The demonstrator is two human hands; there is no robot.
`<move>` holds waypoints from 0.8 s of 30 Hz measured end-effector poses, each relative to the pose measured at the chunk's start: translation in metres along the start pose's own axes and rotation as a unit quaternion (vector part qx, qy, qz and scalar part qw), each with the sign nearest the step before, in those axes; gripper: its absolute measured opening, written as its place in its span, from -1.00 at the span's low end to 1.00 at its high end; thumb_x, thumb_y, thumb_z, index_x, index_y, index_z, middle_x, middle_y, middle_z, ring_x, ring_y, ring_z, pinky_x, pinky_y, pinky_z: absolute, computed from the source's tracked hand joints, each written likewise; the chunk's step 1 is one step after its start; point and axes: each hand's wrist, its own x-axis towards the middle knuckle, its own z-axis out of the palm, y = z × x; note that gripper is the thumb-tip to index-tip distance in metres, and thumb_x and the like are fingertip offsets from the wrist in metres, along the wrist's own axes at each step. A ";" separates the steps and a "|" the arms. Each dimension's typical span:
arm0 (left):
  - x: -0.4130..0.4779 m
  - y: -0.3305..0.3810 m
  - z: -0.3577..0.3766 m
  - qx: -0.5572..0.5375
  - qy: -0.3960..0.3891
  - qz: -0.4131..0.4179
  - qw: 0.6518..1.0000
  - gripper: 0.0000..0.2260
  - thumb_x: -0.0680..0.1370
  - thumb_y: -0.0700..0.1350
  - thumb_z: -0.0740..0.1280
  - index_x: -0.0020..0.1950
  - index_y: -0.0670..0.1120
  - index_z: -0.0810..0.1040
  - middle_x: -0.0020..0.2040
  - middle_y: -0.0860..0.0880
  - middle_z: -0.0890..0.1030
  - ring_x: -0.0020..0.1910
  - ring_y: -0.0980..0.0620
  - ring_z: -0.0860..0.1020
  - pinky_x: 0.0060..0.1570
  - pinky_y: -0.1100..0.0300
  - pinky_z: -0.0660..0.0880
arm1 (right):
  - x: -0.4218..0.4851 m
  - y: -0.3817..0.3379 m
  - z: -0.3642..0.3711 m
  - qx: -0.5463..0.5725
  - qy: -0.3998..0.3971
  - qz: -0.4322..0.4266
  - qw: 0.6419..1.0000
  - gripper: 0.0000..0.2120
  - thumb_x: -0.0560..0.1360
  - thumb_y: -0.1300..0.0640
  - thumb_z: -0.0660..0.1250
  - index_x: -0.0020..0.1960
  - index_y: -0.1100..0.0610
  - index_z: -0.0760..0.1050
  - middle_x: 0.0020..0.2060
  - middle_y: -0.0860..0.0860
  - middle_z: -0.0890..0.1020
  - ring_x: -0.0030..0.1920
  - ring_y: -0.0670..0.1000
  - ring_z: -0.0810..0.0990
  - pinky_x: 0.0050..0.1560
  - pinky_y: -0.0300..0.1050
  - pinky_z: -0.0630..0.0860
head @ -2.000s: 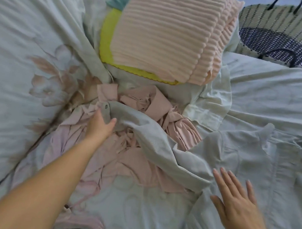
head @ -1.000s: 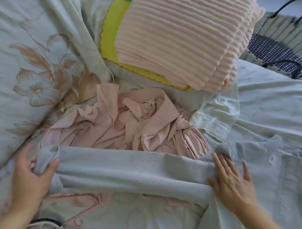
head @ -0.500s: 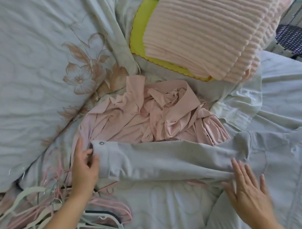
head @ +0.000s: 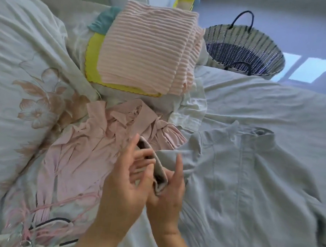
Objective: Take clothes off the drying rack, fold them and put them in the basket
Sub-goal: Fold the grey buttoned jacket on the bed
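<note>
Matt cloth shirt point(head: 252, 184), woven basket point(head: 225, 35)

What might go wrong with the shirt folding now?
The left hand and right hand pinch only the pale grey-green shirt's cuff; it might slip and drop crooked. The crumpled pink blouse lies right beside them and could get folded in. The pink ribbed folded stack might topple if jostled.

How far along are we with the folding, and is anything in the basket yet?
Done: a folded pink ribbed towel tops the stack on the bed. In hand: the grey-green shirt lies flat; the left hand and right hand have its sleeve cuff between them. Left: the pink shirt lies crumpled, and the basket shows only its bare bottom, so nothing is loaded.
</note>
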 end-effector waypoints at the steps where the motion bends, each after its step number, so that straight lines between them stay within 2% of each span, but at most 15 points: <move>1: 0.000 0.005 0.004 0.002 0.002 0.035 0.999 -0.51 0.54 -0.07 0.31 0.43 0.23 0.28 0.17 0.19 0.57 0.15 0.15 0.58 0.09 0.30 0.51 | 0.010 0.005 -0.015 0.039 0.005 0.050 0.998 -0.26 0.46 0.04 0.30 0.50 -0.26 -0.01 -0.18 -0.18 0.57 -0.13 -0.01 0.57 0.04 0.18 0.50; 3: 0.000 0.007 0.015 0.000 0.004 0.055 0.998 -0.58 0.52 0.02 0.25 0.34 0.33 0.31 0.18 0.23 0.54 0.21 0.12 0.53 0.17 0.26 0.46 | 0.028 0.020 -0.048 0.081 0.022 0.110 0.990 -0.30 0.47 0.05 0.26 0.44 -0.36 -0.01 -0.27 -0.17 0.53 -0.27 -0.07 0.52 -0.12 -0.03 0.52; 5: -0.001 0.002 0.030 -0.006 -0.006 0.030 1.000 -0.62 0.50 0.09 0.22 0.29 0.37 0.31 0.18 0.27 0.51 0.24 0.14 0.49 0.19 0.21 0.43 | 0.045 0.033 -0.089 0.078 0.063 0.116 0.988 -0.35 0.47 0.09 0.24 0.43 -0.29 0.03 -0.26 -0.13 0.54 -0.32 -0.13 0.49 -0.18 -0.22 0.46; 8: -0.011 -0.014 0.057 0.028 -0.048 -0.011 0.998 -0.61 0.49 0.10 0.24 0.30 0.28 0.27 0.19 0.24 0.47 0.24 0.21 0.44 0.20 0.21 0.41 | 0.073 0.052 -0.151 0.060 0.128 0.116 0.983 -0.37 0.55 0.23 0.26 0.48 -0.16 0.09 -0.23 -0.04 0.55 -0.37 -0.16 0.45 -0.24 -0.33 0.43; 11: -0.028 -0.037 0.092 0.073 -0.107 -0.053 0.990 -0.53 0.47 0.12 0.23 0.37 0.13 0.27 0.24 0.15 0.43 0.28 0.22 0.39 0.30 0.19 0.35 | 0.100 0.076 -0.208 0.046 0.186 0.141 0.971 -0.40 0.58 0.32 0.20 0.52 -0.03 0.10 -0.25 -0.03 0.49 -0.37 -0.21 0.45 -0.20 -0.42 0.42; 13: -0.038 -0.054 0.116 0.121 -0.147 -0.069 0.979 -0.37 0.43 0.20 0.19 0.45 -0.01 0.26 0.31 0.11 0.37 0.35 0.13 0.34 0.34 0.24 0.26 | 0.114 0.096 -0.238 0.032 0.210 0.167 0.963 -0.43 0.59 0.30 0.17 0.52 -0.01 0.10 -0.21 0.00 0.52 -0.33 -0.24 0.48 -0.11 -0.36 0.44; 16: -0.050 -0.081 0.148 0.194 -0.205 -0.085 0.956 -0.39 0.52 0.01 0.30 0.52 -0.08 0.18 0.44 -0.01 0.30 0.44 0.05 0.26 0.36 0.27 0.16 | 0.123 0.134 -0.271 0.008 0.221 0.211 0.952 -0.43 0.59 0.28 0.13 0.53 -0.04 0.07 0.05 0.13 0.57 0.01 -0.03 0.58 0.15 -0.13 0.46; 18: -0.052 -0.097 0.165 0.234 -0.227 -0.083 0.942 -0.40 0.54 -0.03 0.28 0.53 -0.11 0.16 0.48 -0.07 0.27 0.46 -0.01 0.23 0.42 0.19 0.15 | 0.122 0.160 -0.292 -0.048 0.212 0.250 0.943 -0.39 0.57 0.31 0.10 0.54 -0.03 0.04 0.07 0.08 0.52 0.10 0.07 0.55 0.14 -0.08 0.42; 21: -0.037 -0.114 0.184 0.287 -0.245 -0.059 0.924 -0.39 0.54 -0.05 0.28 0.53 -0.17 0.15 0.49 -0.13 0.24 0.48 -0.08 0.20 0.46 0.13 0.10 | 0.109 0.193 -0.320 -0.131 0.147 0.334 0.922 -0.30 0.51 0.34 0.11 0.55 -0.05 -0.02 0.18 0.17 0.50 0.12 0.22 0.51 0.06 -0.05 0.36; 24: 0.001 -0.124 0.197 0.342 -0.230 -0.036 0.910 -0.44 0.57 -0.17 0.25 0.53 -0.17 0.14 0.51 -0.13 0.22 0.49 -0.10 0.17 0.47 0.07 0.10 | 0.096 0.213 -0.330 -0.193 0.062 0.372 0.906 -0.26 0.53 0.19 0.25 0.56 -0.03 -0.10 0.39 0.16 0.39 0.24 0.23 0.46 0.16 0.05 0.36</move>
